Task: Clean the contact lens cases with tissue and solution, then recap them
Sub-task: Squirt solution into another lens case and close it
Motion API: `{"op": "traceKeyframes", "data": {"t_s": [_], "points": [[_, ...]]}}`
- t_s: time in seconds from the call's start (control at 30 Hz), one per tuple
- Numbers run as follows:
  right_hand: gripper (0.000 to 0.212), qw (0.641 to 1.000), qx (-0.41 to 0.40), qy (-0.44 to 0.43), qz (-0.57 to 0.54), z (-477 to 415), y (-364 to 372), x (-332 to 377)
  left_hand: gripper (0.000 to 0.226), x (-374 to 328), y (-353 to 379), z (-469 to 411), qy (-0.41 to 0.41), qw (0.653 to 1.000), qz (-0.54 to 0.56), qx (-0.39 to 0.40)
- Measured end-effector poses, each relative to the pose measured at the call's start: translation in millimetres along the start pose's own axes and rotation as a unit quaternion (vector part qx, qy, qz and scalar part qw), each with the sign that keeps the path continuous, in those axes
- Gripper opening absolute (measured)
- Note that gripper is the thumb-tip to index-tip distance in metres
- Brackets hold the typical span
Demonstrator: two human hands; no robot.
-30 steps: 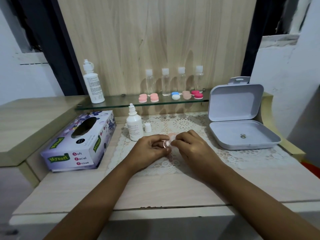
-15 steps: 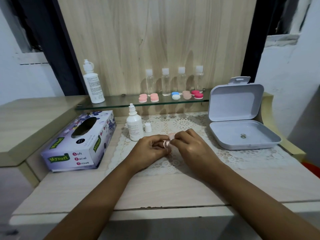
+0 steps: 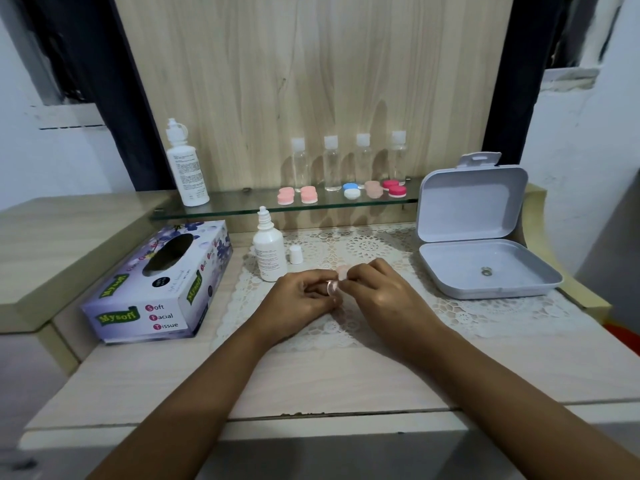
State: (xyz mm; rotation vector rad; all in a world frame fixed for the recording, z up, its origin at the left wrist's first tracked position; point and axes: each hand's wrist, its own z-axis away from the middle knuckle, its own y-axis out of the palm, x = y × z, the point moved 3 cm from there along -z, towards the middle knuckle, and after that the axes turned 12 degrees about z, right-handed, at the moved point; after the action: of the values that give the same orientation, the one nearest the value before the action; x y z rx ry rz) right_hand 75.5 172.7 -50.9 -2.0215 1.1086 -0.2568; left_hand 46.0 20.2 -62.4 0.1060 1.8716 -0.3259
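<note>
Both hands meet over the lace mat (image 3: 381,247) at the table's middle. My left hand (image 3: 298,303) grips a pale pink contact lens case (image 3: 333,287) with curled fingers. My right hand (image 3: 377,292) pinches a pink cap (image 3: 343,271) at the case's upper end. Most of the case is hidden by my fingers. An uncapped white solution bottle (image 3: 269,249) stands just behind my left hand, its small white cap (image 3: 296,254) beside it. A purple tissue box (image 3: 162,285) lies to the left.
A glass shelf (image 3: 242,209) at the back carries a tall white bottle (image 3: 185,168), several clear small bottles (image 3: 332,164) and several pink, blue-white and red lens cases (image 3: 351,195). An open grey plastic box (image 3: 481,233) sits at the right, holding a small ring.
Both hands stay together on the pink case; fingers shift only slightly. Nothing else has moved.
</note>
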Motion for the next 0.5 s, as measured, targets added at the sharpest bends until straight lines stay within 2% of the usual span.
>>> {"op": "traceKeyframes", "data": {"t_s": [0.13, 0.27, 0.33, 0.5], "points": [[0.026, 1.000, -0.003, -0.023, -0.015, 3.6, -0.1, 1.3, 0.034, -1.1, -1.6, -0.9, -0.005, 1.000, 0.023, -0.018], [0.020, 0.998, -0.047, 0.045, 0.023, 4.8, 1.9, -18.5, 0.033, -0.9, -0.6, -0.5, -0.009, 0.999, 0.044, -0.021], [0.030, 0.997, -0.047, 0.059, 0.032, 5.3, 3.5, -22.0, 0.034, 0.1, -1.1, -0.6, -0.006, 0.999, 0.043, -0.021], [0.027, 1.000, -0.017, -0.009, -0.011, 8.2, 0.5, -9.8, 0.033, 0.0, -2.1, -1.2, -0.005, 0.998, 0.055, -0.025]]}}
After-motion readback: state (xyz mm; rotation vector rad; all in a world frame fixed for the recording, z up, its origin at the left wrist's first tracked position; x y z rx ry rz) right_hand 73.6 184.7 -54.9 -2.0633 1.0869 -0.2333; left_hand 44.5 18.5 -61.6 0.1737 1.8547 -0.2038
